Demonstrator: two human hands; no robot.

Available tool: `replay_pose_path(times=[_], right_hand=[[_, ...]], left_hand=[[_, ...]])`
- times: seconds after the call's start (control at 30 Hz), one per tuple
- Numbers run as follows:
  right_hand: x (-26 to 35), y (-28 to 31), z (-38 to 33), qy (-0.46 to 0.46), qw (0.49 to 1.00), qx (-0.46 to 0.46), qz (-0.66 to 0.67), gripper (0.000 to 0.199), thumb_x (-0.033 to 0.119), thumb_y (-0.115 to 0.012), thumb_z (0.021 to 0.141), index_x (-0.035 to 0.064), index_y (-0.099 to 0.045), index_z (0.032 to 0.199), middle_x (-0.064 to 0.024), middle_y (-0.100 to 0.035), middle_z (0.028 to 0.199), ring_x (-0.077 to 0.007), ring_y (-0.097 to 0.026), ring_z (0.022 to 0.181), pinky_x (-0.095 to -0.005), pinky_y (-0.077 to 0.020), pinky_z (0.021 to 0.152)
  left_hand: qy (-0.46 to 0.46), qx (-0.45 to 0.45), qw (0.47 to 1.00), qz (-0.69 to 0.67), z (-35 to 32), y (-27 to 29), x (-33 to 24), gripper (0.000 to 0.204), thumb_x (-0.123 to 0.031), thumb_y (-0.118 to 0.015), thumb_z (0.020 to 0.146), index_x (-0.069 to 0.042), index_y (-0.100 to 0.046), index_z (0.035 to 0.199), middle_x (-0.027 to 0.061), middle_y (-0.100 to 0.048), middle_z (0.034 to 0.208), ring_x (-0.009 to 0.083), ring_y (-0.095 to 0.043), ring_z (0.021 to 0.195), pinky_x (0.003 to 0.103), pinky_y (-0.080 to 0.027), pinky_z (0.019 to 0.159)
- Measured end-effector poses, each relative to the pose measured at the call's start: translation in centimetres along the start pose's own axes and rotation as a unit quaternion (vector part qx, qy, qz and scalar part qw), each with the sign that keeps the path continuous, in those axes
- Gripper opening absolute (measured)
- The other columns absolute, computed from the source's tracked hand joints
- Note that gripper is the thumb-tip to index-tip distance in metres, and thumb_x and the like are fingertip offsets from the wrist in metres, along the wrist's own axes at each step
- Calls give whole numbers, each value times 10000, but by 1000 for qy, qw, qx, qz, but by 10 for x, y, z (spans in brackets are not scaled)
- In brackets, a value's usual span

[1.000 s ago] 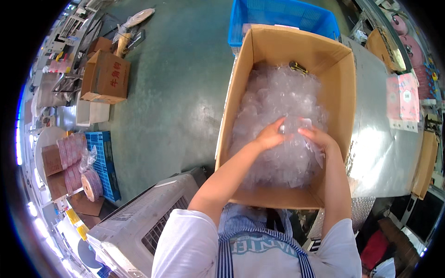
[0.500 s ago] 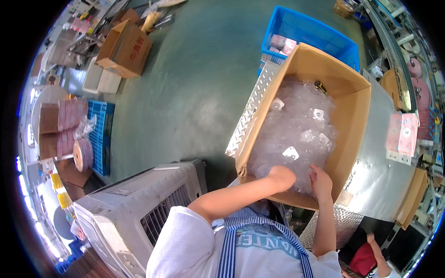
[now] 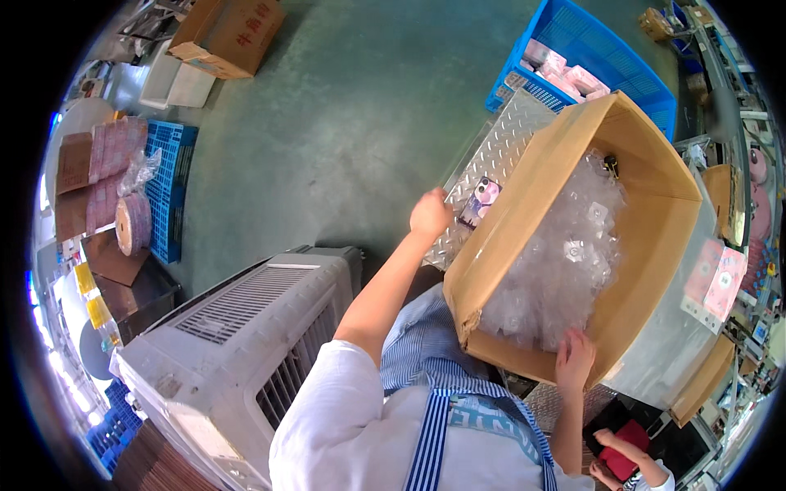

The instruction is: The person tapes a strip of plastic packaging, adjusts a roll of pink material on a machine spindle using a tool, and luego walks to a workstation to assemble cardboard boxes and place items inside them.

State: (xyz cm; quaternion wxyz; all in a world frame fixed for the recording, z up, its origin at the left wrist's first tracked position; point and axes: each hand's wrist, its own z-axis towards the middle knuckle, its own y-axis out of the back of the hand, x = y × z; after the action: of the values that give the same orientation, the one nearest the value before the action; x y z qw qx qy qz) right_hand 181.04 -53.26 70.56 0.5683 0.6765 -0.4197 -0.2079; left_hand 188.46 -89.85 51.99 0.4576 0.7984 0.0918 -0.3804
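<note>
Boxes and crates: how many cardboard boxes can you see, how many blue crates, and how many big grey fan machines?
Cardboard boxes: 2, the big open one full of clear plastic bags that the right hand touches, and a closed one on the floor.
Blue crates: 2, one behind the open box, one far left.
Grey fan machines: 1.
Total: 5.

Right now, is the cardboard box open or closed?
Open. The box shows no top flaps closed over it, and clear plastic bags fill its inside. The right hand rests on its near edge.
</note>
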Motion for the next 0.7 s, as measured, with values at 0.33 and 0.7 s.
replay_pose_path(times=[0.33, 0.7], right_hand=[[9, -36, -46, -68, 984, -145, 73, 154, 161, -491, 838, 62, -608, 841, -121, -614, 844, -314, -574, 774, -413, -441, 726], [6, -31, -51, -129, 988, -56, 67, 104, 122, -492, 772, 69, -581, 767, -115, -558, 675, -333, -539, 616, -406, -418, 562]], left_hand=[[121, 315, 935, 113, 24, -157, 80, 539, -356, -667, 687, -2, -578, 1084, 208, -575, 1097, 329, -556, 1041, 392, -446, 899], [221, 298, 920, 129, 35, -160, 66, 667, -476, -648, 722, 20, -530, 1151, 206, -533, 1174, 304, -522, 1103, 369, -415, 935]])
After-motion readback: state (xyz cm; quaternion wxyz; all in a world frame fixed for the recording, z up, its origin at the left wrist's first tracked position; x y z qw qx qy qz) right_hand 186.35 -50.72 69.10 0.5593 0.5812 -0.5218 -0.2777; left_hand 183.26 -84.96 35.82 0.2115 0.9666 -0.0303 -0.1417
